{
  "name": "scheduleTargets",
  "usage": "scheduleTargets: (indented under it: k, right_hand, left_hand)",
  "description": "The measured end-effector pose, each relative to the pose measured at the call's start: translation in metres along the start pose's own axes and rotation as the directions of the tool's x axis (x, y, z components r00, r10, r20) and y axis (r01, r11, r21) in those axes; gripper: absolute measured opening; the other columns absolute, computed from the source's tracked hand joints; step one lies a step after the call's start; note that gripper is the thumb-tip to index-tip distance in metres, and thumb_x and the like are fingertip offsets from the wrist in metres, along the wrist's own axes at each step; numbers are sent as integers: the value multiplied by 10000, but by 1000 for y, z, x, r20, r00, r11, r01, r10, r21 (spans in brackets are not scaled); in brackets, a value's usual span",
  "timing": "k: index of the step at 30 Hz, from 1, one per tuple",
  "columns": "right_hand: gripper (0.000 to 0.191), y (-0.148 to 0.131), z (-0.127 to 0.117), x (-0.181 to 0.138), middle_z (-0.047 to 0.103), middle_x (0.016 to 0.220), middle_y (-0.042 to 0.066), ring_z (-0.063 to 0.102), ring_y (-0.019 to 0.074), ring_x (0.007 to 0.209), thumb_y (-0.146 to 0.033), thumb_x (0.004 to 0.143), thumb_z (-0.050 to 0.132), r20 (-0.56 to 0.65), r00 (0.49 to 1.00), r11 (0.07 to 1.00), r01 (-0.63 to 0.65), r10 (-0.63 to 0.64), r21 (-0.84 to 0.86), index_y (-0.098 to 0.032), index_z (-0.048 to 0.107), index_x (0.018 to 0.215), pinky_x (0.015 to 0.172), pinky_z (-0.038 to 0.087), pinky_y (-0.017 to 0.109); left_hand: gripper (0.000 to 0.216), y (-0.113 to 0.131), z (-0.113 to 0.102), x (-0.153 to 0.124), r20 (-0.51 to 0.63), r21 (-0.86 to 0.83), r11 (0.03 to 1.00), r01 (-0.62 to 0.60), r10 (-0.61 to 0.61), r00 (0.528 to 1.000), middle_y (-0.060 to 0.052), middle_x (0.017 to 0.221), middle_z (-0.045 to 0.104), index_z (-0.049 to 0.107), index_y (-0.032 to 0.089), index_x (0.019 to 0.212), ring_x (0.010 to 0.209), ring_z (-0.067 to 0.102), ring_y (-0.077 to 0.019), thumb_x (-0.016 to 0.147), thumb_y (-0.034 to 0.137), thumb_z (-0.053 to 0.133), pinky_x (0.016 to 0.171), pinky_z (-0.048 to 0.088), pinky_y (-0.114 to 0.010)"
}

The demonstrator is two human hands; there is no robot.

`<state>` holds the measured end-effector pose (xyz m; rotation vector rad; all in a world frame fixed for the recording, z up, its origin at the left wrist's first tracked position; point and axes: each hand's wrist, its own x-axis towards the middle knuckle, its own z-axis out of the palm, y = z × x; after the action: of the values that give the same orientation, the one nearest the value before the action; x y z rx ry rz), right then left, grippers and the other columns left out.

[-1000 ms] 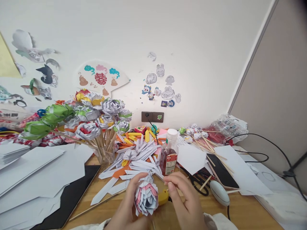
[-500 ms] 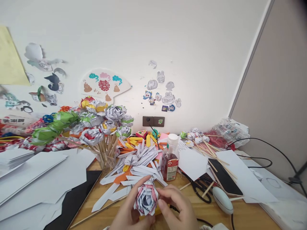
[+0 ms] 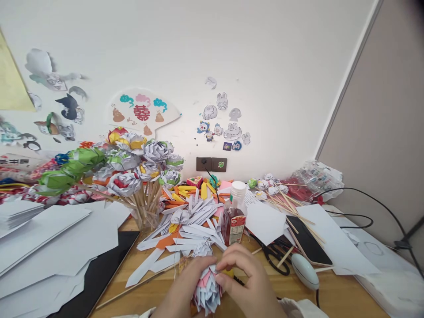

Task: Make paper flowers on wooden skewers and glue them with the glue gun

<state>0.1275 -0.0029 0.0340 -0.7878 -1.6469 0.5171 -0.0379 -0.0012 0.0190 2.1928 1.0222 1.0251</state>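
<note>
Low in the middle of the head view, a folded paper flower (image 3: 208,297) in white with some pink is held between both hands. My left hand (image 3: 183,287) wraps around its left side, with the lower fingers out of sight. The thumb and fingertips of my right hand (image 3: 250,285) pinch at the flower's upper right petals. Its side faces me now, and another whitish folded part (image 3: 202,250) shows just beyond my left fingertips. A glass bottle (image 3: 234,221) with a white cap and red label stands behind my right hand.
Loose folded paper strips (image 3: 198,216) cover the table behind the hands. A container of paper flowers (image 3: 145,216) on sticks stands to the left, beside white paper sheets (image 3: 49,247). Black scissors (image 3: 276,260), a phone (image 3: 309,240) and a mouse (image 3: 305,270) lie to the right.
The paper flower has been tipped from facing me with its centre to showing its side, and sits slightly lower. My right hand has moved up along its edge.
</note>
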Motion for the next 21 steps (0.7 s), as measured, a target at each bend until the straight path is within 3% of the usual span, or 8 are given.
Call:
scheduleTargets:
  k: [4,8,12,15,18,21]
  right_hand:
    - [318,14,1,-4,559,719,1,564,127,641,-492,733,653,137,964,924,-260,229,282,-178,605,721,572,467,225]
    - [359,15,0,-3,543,702,2,551,131,655,-526,732,635,139,958,934,-278,252,226,-170,605,699,583,459,226]
    - [282,0,0,1,545,702,15,563,130,645,-416,838,543,80,990,992,-120,117,34,-171,587,705,568,476,216]
    - [215,-9,-2,2,567,698,25,563,132,639,-283,891,449,53,990,961,140,-131,-238,-174,572,753,563,468,224]
    - [220,-12,-5,3,582,657,28,537,141,587,-194,899,408,112,913,738,386,-393,-553,-177,575,757,526,437,244]
    - [212,-12,-6,2,609,637,24,545,141,558,-117,880,424,188,825,500,486,-532,-717,-174,593,766,566,443,269]
  left_hand:
    - [580,7,0,3,46,-70,997,21,-18,999,4,1000,655,533,258,1075,916,627,-170,593,-64,524,805,489,-215]
    - [583,9,0,5,47,-80,997,17,-13,999,-2,1004,658,533,253,1077,926,620,-174,593,-70,499,808,485,-221]
    - [584,9,-1,4,20,-67,998,0,1,1000,-4,998,665,538,256,1066,918,623,-180,580,-65,495,806,492,-229]
    - [658,6,1,2,-4,-35,999,-27,27,1000,5,1026,660,519,271,1090,945,620,-181,535,-81,486,826,486,-224]
    - [692,0,2,-1,-19,18,999,-36,36,999,-6,1076,648,496,273,1122,992,611,-188,531,-86,480,859,478,-230]
    - [673,-7,3,-3,-16,65,998,-21,22,1000,-29,1121,633,489,261,1146,1045,592,-199,566,-81,482,909,463,-256]
